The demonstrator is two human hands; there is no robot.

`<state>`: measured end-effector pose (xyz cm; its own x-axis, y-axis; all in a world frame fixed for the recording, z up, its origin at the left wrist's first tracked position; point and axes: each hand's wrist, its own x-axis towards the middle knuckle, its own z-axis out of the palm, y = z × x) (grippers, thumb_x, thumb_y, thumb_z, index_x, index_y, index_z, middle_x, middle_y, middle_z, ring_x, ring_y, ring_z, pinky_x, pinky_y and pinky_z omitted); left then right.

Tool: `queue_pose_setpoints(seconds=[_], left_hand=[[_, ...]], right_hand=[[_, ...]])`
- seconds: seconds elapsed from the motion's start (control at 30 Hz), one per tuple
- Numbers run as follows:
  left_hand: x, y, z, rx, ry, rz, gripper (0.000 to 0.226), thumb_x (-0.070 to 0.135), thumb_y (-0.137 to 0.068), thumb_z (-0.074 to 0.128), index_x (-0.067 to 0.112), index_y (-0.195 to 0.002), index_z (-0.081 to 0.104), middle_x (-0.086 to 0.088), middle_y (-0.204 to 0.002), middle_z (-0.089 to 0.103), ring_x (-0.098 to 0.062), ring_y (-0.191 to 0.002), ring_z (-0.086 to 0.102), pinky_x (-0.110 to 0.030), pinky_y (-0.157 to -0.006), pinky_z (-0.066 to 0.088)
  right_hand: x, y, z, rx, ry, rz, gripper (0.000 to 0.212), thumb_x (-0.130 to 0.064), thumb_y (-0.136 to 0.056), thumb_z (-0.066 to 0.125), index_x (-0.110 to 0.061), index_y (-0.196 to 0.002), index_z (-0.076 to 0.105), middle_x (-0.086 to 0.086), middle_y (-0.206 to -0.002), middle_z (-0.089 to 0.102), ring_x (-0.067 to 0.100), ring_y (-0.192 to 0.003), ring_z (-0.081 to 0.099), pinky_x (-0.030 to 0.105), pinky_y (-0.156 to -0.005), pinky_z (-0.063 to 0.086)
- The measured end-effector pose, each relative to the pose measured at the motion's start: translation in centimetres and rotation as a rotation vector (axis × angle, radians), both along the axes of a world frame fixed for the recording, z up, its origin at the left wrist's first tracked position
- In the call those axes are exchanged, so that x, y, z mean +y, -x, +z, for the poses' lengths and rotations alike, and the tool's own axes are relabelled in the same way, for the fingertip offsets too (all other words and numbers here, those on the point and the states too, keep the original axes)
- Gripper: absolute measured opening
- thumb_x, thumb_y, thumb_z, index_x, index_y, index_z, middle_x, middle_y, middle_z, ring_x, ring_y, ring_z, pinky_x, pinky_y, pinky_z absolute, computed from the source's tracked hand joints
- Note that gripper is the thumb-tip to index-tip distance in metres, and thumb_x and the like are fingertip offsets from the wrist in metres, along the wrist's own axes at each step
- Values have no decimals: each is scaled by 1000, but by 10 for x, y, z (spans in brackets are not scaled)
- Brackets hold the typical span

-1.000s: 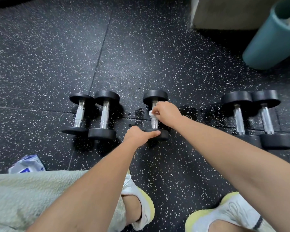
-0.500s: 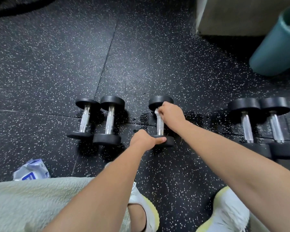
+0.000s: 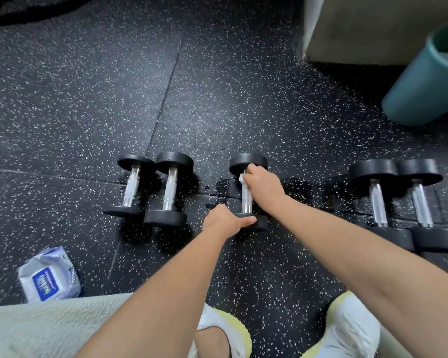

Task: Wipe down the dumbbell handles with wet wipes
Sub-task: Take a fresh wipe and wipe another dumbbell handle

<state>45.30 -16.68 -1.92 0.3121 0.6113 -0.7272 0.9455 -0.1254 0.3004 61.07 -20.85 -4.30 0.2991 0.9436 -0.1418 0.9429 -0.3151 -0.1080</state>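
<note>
A small black dumbbell point(image 3: 246, 200) with a chrome handle lies on the speckled floor in the middle. My right hand point(image 3: 263, 184) grips the far end of its handle with a white wet wipe point(image 3: 241, 178) wrapped under the fingers. My left hand point(image 3: 225, 219) holds the near weight plate, thumb lying along its top edge. Two dumbbells point(image 3: 150, 188) lie side by side to the left, and two larger dumbbells point(image 3: 398, 202) lie to the right.
A pack of wet wipes point(image 3: 48, 277) lies on the floor at the lower left. A teal bin point(image 3: 422, 83) stands at the upper right beside a pale block point(image 3: 360, 29). My white shoes point(image 3: 347, 329) and a pale cloth over my knee fill the bottom edge.
My right hand with the wipe has slid along the handle from its middle to the far end by the far plate. My left hand has stayed on the near plate.
</note>
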Motion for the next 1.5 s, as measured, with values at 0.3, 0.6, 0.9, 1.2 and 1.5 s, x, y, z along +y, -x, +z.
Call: queue_pose_setpoints(seconds=[0.3, 0.6, 0.9, 1.2, 1.5], left_hand=[[7, 11, -7, -43, 27, 76, 94, 76, -69, 80, 8, -129, 52, -3, -118, 65, -24, -100, 60, -35, -80, 49], [7, 7, -6, -18, -9, 19, 74, 78, -68, 79, 14, -93, 52, 1, -87, 62, -21, -81, 61, -33, -57, 38], [-3, 3, 8, 9, -36, 45, 73, 73, -71, 80, 13, -103, 55, -3, -94, 71, -23, -88, 69, -32, -58, 41], [5, 13, -2, -4, -83, 83, 70, 70, -73, 81, 12, -105, 57, -4, -103, 68, -24, -88, 62, -33, -59, 40], [10, 17, 3, -20, -70, 101, 66, 64, -73, 85, 12, -103, 60, -3, -93, 71, -22, -84, 67, -34, -66, 51]], right_hand=[[-23, 12, -1, 96, 19, 146, 11, -18, -87, 66, -18, -95, 73, 1, -100, 58, 27, -88, 62, 33, -59, 38], [16, -8, 7, 60, -16, -47, 13, -9, -94, 56, -10, -98, 68, 8, -101, 54, 31, -86, 59, 39, -62, 42], [-17, 14, 10, 129, 28, 32, 12, -12, -92, 64, -15, -101, 71, 4, -104, 59, 28, -89, 63, 36, -65, 46], [-17, 18, -3, 258, -57, -54, 9, -16, -90, 63, -14, -90, 71, 1, -90, 57, 27, -75, 58, 34, -60, 37], [-6, 7, 7, 346, -12, 40, 15, -30, -94, 67, -24, -96, 80, -5, -95, 66, 22, -82, 64, 37, -71, 53]])
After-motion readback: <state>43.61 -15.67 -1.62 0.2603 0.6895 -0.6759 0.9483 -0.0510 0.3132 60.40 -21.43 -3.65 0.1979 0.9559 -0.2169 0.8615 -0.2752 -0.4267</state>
